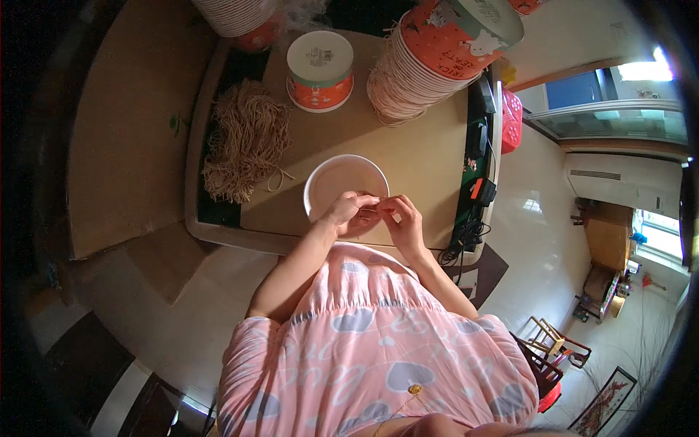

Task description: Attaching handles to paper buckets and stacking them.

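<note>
In front of me a round paper bucket stands on the table with its white inside facing up. My left hand is over the bucket's near right part, its fingers pinched together. My right hand meets it at the bucket's right rim, thumb and fingertips also closed. Whatever the fingertips hold is too small to make out. A tangled heap of beige strings lies to the left, with one loose strand curling toward the bucket.
Beyond the bucket an orange paper bucket stands upside down. A leaning stack of nested buckets is at back right, another stack at back left. Black cables and plugs line the table's right edge. Cardboard stands at left.
</note>
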Motion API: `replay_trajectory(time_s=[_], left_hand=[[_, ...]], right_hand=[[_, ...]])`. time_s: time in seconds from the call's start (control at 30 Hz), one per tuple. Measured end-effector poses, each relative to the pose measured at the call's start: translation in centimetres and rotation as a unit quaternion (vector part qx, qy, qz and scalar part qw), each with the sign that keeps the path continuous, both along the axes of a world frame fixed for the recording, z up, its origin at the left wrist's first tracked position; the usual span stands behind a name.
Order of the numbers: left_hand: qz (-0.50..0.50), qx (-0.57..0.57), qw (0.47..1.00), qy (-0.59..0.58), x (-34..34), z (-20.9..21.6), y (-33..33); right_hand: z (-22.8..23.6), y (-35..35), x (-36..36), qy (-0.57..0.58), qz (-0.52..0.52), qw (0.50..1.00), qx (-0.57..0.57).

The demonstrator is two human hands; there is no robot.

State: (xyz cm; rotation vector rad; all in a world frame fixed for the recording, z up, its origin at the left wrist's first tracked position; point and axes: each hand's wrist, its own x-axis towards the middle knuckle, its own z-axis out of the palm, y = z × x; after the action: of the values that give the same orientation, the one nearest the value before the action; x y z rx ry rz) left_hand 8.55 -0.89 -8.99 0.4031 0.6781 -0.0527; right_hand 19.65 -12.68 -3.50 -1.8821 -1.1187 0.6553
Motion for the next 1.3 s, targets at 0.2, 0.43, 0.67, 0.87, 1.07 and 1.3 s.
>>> replay_trajectory(time_s=[0.2,0.43,0.67,0.87,1.07,1.3], left_hand=[[0.005,0.018,1.000,-0.005,-0.4,0.4,0.0],[-0.028,-0.009,1.000,0.000,-0.7,0.8,0.4],[0.069,0.227,0.971,-0.013,-0.3,0.7,-1.2],[0.007,0.540,0.841,-0.018,-0.8,3.3,-1.2],[-0.012,0.811,0.583,-0.043,-1.5,4.2,-1.3],[-0.013,0.830,0.557,-0.033,-1.5,4.5,-1.6]], right_hand=[[-0.2,0.2,0.3,0.026,-0.007,0.999,0.018],[-0.8,-0.2,0.3,0.062,-0.009,0.998,0.022],[-1.5,-0.4,0.2,0.235,-0.076,0.969,0.025],[-1.7,-0.4,0.6,0.286,-0.089,0.954,-0.005],[-1.8,-0.3,0.1,0.332,-0.118,0.934,0.047],[-1.9,-0.4,0.1,0.338,-0.098,0.935,0.042]])
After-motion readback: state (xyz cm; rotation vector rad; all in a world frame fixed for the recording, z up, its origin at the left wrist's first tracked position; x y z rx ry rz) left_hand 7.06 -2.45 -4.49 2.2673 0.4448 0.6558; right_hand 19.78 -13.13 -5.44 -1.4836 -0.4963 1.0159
